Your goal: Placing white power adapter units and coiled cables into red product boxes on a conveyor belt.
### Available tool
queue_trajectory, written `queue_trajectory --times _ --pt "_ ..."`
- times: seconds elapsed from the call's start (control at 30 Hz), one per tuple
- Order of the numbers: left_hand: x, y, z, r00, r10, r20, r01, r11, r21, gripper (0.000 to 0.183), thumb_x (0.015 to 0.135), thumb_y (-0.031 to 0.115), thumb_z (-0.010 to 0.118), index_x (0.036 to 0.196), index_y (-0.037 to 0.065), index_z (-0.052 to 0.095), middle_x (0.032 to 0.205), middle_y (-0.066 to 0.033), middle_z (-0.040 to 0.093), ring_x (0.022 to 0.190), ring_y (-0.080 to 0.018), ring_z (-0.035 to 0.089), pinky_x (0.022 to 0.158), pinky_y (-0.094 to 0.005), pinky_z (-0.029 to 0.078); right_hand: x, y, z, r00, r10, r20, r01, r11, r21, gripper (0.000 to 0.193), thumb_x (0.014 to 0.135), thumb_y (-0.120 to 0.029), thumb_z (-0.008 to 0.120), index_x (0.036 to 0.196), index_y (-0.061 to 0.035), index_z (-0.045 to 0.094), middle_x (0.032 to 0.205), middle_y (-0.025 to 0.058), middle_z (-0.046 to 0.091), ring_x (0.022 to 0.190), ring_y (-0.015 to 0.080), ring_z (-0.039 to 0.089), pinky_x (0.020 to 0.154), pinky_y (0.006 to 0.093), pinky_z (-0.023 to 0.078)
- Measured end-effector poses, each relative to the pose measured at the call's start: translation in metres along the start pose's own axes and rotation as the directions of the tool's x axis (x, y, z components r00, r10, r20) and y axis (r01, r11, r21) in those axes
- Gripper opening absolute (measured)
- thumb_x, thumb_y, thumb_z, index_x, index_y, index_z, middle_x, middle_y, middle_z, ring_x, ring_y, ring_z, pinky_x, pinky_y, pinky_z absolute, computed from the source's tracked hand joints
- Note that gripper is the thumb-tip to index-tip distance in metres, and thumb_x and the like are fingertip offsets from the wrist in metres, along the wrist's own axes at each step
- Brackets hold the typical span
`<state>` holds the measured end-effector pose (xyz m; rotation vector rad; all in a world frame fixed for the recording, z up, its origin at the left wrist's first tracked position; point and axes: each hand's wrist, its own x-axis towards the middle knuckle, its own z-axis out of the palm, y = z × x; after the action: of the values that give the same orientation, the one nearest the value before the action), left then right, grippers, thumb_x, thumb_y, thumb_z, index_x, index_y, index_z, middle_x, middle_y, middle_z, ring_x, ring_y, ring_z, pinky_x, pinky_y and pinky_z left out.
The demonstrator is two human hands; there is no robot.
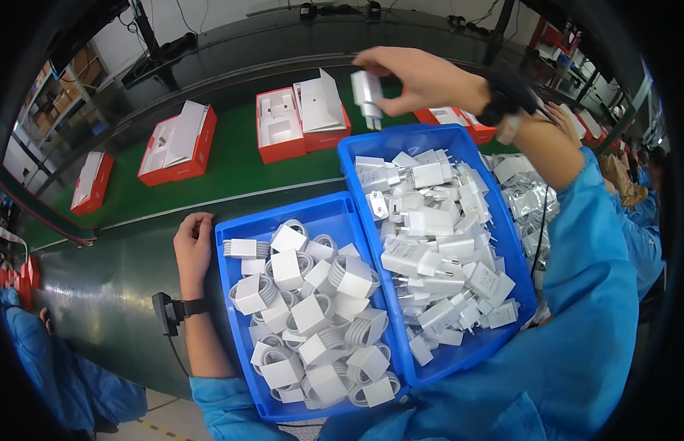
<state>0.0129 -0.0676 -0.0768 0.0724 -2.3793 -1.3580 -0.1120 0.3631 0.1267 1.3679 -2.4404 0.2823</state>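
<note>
My right hand (pixel 419 77) is raised above the far end of the right blue bin (pixel 520 242) and holds a white charger plug (pixel 368 95) between its fingertips, prongs pointing down. That bin is piled with several white charger plugs. My left hand (pixel 193 246) rests with curled fingers on the green table beside the left blue bin (pixel 228 294), which is full of coiled white cables in paper bands. Just beyond the held plug stand two open red boxes (pixel 301 121) with white inserts on the green conveyor belt.
More open red boxes (pixel 176 143) ride the green belt (pixel 232 176) to the left, one (pixel 92 182) near its edge, another (pixel 452 117) under my right wrist. Clear plastic bags (pixel 529 198) lie right of the bins. Other workers in blue sleeves sit at the far right.
</note>
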Motion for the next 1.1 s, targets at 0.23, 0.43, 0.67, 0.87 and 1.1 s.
queue_trajectory --times 0.23,0.43,0.67,0.87,1.1 --pt "-0.003 -0.006 -0.001 0.999 0.018 -0.031 -0.019 0.999 -0.033 0.015 0.093 0.014 0.062 0.097 0.000 0.068 0.080 -0.0045 0.062 0.069 -0.0097 0.054 0.064 -0.0247 0.045 0.097 0.012 0.084 0.997 0.065 0.051 -0.059 0.991 -0.118 0.054 0.077 -0.028 0.068 0.122 -0.0011 0.057 0.112 0.0174 0.059 0.102 0.0351 0.061 0.089 0.0410 0.050" --pt "-0.003 0.001 0.001 0.999 0.003 -0.042 -0.004 0.999 -0.031 0.015 0.092 0.014 0.063 0.097 0.000 0.069 0.080 -0.0061 0.062 0.068 -0.0105 0.054 0.064 -0.0250 0.045 0.125 0.030 0.136 0.998 0.061 -0.023 -0.064 0.991 -0.121 0.051 0.077 -0.022 0.069 0.122 -0.0008 0.057 0.117 0.0169 0.055 0.105 0.0356 0.060 0.092 0.0413 0.050" --pt "-0.002 0.005 0.000 0.999 0.000 -0.044 -0.001 0.999 -0.032 0.015 0.092 0.013 0.062 0.097 0.001 0.069 0.080 -0.0062 0.062 0.069 -0.0118 0.055 0.065 -0.0257 0.046 0.125 0.058 0.156 0.985 0.171 -0.036 -0.175 0.975 -0.136 0.048 0.078 -0.017 0.067 0.119 0.0053 0.056 0.116 0.0183 0.054 0.105 0.0350 0.060 0.092 0.0413 0.050" --pt "-0.003 0.005 -0.001 0.999 -0.021 -0.036 0.020 0.999 -0.028 0.015 0.091 0.013 0.062 0.097 0.001 0.069 0.081 -0.0066 0.063 0.069 -0.0119 0.055 0.065 -0.0258 0.046 0.122 0.060 0.164 0.987 0.161 0.017 -0.158 0.982 -0.107 0.044 0.077 -0.016 0.068 0.116 0.0019 0.059 0.114 0.0166 0.056 0.103 0.0349 0.061 0.090 0.0413 0.050" --pt "-0.004 0.005 -0.001 0.999 -0.019 -0.031 0.017 0.999 -0.047 0.015 0.092 0.012 0.062 0.096 0.000 0.068 0.081 -0.0066 0.063 0.070 -0.0123 0.056 0.067 -0.0261 0.047 0.114 0.058 0.164 0.937 0.253 0.243 -0.207 0.958 -0.197 0.023 0.081 -0.016 0.066 0.099 -0.0026 0.069 0.109 0.0129 0.062 0.104 0.0318 0.061 0.091 0.0388 0.049"
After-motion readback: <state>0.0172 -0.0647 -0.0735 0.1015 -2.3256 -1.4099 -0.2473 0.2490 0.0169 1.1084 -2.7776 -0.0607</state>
